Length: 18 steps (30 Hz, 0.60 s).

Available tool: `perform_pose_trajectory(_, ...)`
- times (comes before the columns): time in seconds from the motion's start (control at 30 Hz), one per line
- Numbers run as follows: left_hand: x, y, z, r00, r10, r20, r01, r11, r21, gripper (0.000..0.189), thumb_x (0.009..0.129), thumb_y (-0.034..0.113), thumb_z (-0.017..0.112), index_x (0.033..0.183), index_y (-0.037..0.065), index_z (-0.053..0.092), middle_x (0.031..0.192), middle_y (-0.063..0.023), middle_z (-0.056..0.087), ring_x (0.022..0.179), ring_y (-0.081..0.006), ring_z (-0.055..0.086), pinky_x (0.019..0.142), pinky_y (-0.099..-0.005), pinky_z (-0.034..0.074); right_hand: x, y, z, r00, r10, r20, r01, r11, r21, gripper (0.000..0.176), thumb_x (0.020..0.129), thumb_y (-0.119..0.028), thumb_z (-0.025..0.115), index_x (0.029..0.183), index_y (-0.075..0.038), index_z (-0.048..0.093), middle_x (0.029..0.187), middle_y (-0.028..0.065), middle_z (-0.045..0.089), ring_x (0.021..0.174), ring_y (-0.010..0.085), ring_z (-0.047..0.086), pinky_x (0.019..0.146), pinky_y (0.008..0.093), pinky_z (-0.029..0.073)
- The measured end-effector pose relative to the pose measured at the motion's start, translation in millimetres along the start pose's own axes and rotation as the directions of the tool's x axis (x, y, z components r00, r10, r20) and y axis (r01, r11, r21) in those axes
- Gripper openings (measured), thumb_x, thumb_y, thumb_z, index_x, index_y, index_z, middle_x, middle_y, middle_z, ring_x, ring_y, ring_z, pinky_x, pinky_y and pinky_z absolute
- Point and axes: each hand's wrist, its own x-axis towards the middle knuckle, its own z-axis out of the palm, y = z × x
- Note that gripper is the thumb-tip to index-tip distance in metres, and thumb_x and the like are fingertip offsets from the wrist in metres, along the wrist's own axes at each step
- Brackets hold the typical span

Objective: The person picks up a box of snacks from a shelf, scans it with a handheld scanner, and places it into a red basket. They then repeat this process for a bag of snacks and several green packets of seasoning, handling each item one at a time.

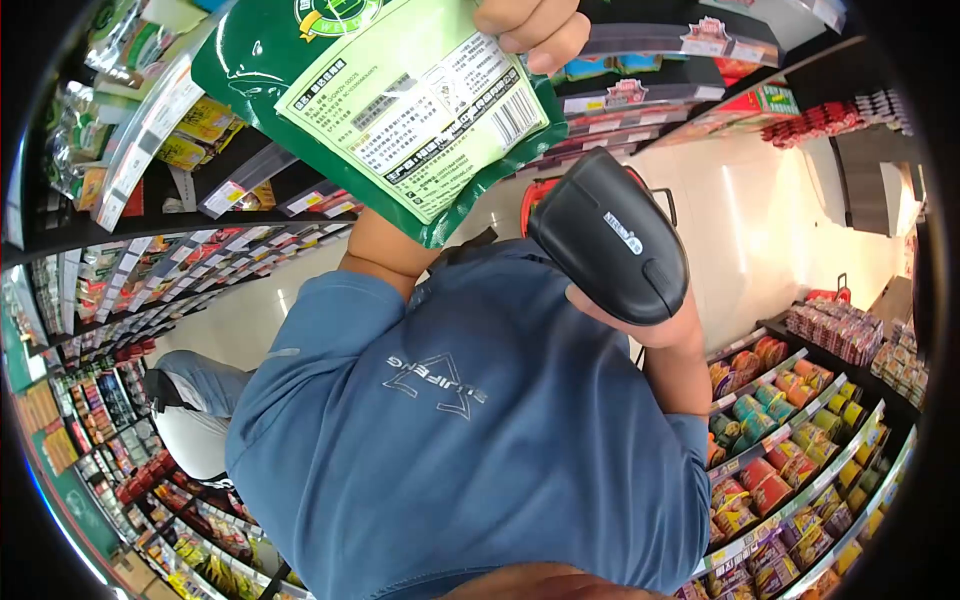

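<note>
Head | left hand (pixel 535 28) pinches pouch (pixel 400 100) edge | scanner (pixel 610 240) just beside

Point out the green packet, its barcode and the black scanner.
green packet (pixel 400 110), head view, on its white back label.
barcode (pixel 515 118), head view, on the stripes at the label's right edge.
black scanner (pixel 600 245), head view, on its top casing beside the logo.
</note>
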Motion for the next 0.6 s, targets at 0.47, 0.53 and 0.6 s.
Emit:
perform_pose_trajectory(0.47,-244,-137,-154,0.444,0.301,-0.844,0.822,0.239,0.517,0.036,0.103,0.034,0.046,0.093,0.004,0.06,0.084,-0.0034,0.062,0.079,-0.0128,0.057,0.076,-0.0304,0.045,-109,37,-144,0.706,0.252,-0.661,-0.188,0.968,0.168,0.03,0.078,-0.002,0.072,0.105,0.004,0.061,0.077,0.006,0.061,0.06,0.0139,0.057,0.059,0.0294,0.047)
perform_pose_trajectory(0.53,-263,-166,-152,0.49,0.356,-0.796,0.865,-0.087,0.494,0.04,0.102,0.037,0.045,0.098,0.0,0.059,0.083,-0.0137,0.064,0.077,-0.0265,0.06,0.072,-0.0389,0.046,-124,37,-160,0.649,0.277,-0.708,-0.239,0.958,0.155,0.03,0.077,-0.003,0.074,0.104,0.004,0.062,0.078,0.0067,0.062,0.06,0.0147,0.057,0.059,0.03,0.047)
perform_pose_trajectory(0.6,-278,-193,-153,0.502,0.298,-0.812,0.864,-0.219,0.454,0.038,0.102,0.036,0.044,0.099,0.001,0.058,0.087,-0.0224,0.063,0.081,-0.0403,0.06,0.073,-0.0446,0.045,-132,35,-168,0.608,0.292,-0.738,-0.27,0.95,0.154,0.03,0.077,-0.003,0.075,0.103,0.003,0.063,0.078,0.0059,0.062,0.061,0.0137,0.058,0.06,0.0291,0.047)
